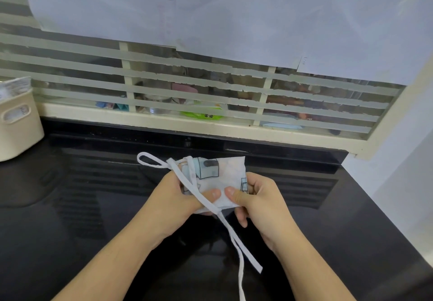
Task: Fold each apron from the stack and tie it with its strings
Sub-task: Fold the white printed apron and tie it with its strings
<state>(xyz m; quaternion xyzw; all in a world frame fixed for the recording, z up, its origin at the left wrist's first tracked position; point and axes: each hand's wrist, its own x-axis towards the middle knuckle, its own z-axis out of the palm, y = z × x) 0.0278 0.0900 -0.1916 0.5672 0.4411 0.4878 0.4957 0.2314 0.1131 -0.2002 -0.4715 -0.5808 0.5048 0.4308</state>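
Apron (218,174) (folded, strings (236,240) dangling), between both hands (178,197)

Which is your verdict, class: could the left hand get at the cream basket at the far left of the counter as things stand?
Probably yes. Bare black counter lies between the left hand and the cream basket; but that hand grips the folded apron and must let go first.

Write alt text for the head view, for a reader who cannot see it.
Two hands hold a small folded apron above a black counter: the left hand and right hand both pinch its near edge. White strings loop past the left side and trail down toward the viewer. A cream basket stands far left, below a slatted window.
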